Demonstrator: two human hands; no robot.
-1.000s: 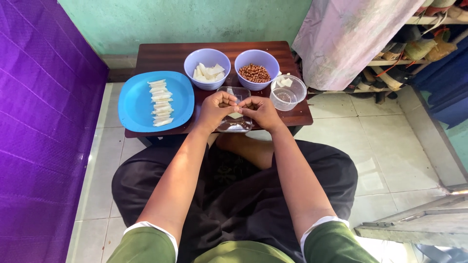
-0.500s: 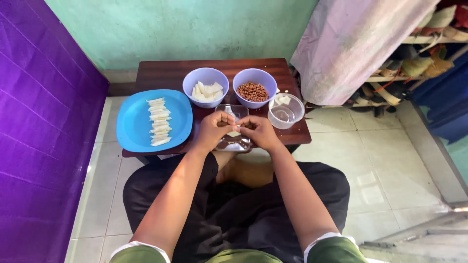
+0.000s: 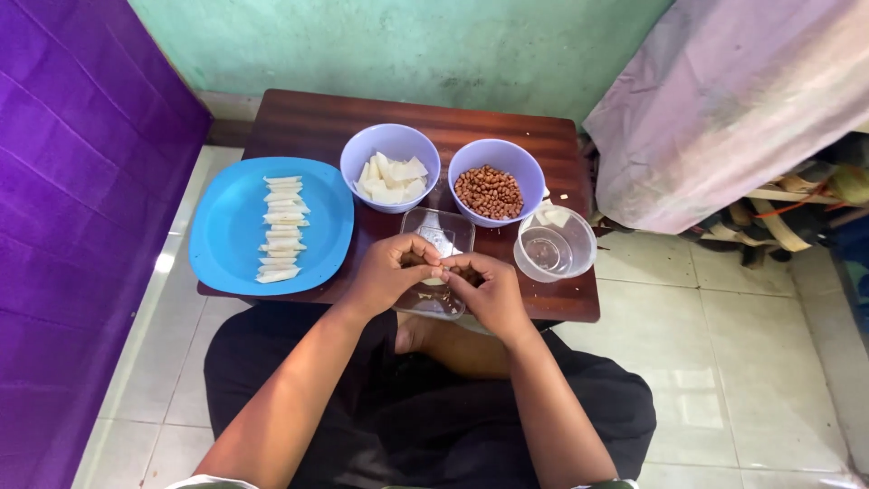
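Note:
My left hand (image 3: pixel 391 272) and my right hand (image 3: pixel 484 288) meet fingertip to fingertip over a clear rectangular plastic tray (image 3: pixel 441 234) at the near edge of a dark wooden table (image 3: pixel 308 122). Together they pinch a small pale wrapper with brown filling (image 3: pixel 440 272), mostly hidden by my fingers. Behind them stand a lilac bowl of white wrapper pieces (image 3: pixel 390 168) and a lilac bowl of brown peanuts (image 3: pixel 496 183). A blue plate (image 3: pixel 228 237) on the left carries a column of several folded white pieces (image 3: pixel 281 228).
A clear round plastic container (image 3: pixel 554 244) stands at the table's right near corner. A purple wall (image 3: pixel 72 199) runs along the left, a cloth-covered shelf (image 3: pixel 733 100) stands on the right. My crossed legs in dark clothing (image 3: pixel 425 407) rest on the pale tiled floor (image 3: pixel 742 362).
My hands have stayed together over the clear tray, fingers working the small piece. The camera view has shifted slightly; the bowls and plate have not moved.

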